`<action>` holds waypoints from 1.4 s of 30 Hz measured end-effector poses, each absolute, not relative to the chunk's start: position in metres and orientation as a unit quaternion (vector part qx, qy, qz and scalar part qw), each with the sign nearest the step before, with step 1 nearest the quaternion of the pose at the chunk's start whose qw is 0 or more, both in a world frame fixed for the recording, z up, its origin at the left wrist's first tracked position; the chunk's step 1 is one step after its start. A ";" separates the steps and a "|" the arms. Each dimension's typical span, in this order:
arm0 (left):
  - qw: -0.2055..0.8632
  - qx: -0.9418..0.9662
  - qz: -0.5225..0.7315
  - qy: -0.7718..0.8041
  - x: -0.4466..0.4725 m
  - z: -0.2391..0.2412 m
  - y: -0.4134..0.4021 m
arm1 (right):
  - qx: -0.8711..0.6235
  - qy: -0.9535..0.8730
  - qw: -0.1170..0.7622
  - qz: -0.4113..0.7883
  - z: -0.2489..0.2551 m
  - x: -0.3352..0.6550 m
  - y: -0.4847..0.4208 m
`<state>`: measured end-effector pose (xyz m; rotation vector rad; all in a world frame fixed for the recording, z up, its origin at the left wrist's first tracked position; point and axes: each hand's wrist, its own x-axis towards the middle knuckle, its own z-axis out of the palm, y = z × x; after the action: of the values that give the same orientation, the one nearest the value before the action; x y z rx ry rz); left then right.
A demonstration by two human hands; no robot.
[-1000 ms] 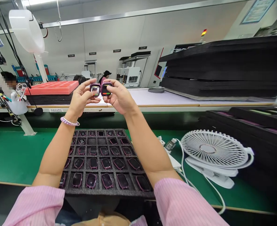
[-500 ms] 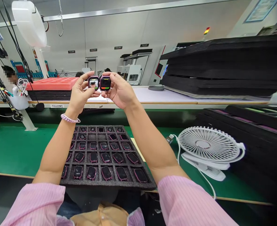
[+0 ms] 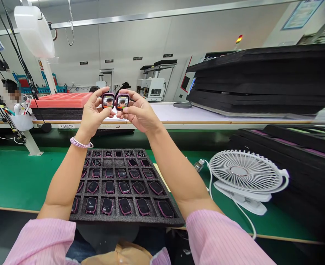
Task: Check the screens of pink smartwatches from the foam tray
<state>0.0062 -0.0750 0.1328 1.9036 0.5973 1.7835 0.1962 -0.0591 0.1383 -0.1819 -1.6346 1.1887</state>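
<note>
Up in front of me, above the bench shelf, my left hand (image 3: 94,110) grips a smartwatch without a strap (image 3: 107,101) by its edges. Beside it, my right hand (image 3: 140,112) pinches a second smartwatch (image 3: 122,102), its thumb at the lower screen edge. Both have purple-dark cases and lit screens with a picture of a person and coloured bars at the bottom. The two watches are side by side, very close together. Below my forearms lies a dark foam tray (image 3: 111,218) whose compartments hold rows of similar watches with dark screens; my left arm hides its left edge.
A white fan (image 3: 246,171) with a cable stands on the green bench at right. Stacks of black trays (image 3: 261,77) rise behind it. A pink foam tray (image 3: 60,100) sits on the shelf at left, near a white holder (image 3: 22,120). A person (image 3: 11,90) is at far left.
The right watch's screen has gone from a dark display to a lit picture with a person, and my right thumb has moved onto its lower edge. Both hands stay raised.
</note>
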 end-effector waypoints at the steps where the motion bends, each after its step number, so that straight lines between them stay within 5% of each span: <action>1: 0.234 0.691 0.649 0.217 0.007 0.133 -0.075 | -0.077 -0.683 0.529 0.498 0.138 0.197 -0.059; 42: 0.289 0.666 0.645 0.237 0.008 0.074 -0.086 | -0.020 -0.656 0.503 0.562 0.073 0.195 -0.055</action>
<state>0.0084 -0.0857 0.0739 1.7776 0.6322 1.7219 0.1950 -0.0547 0.0726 -0.0494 -1.5855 1.3570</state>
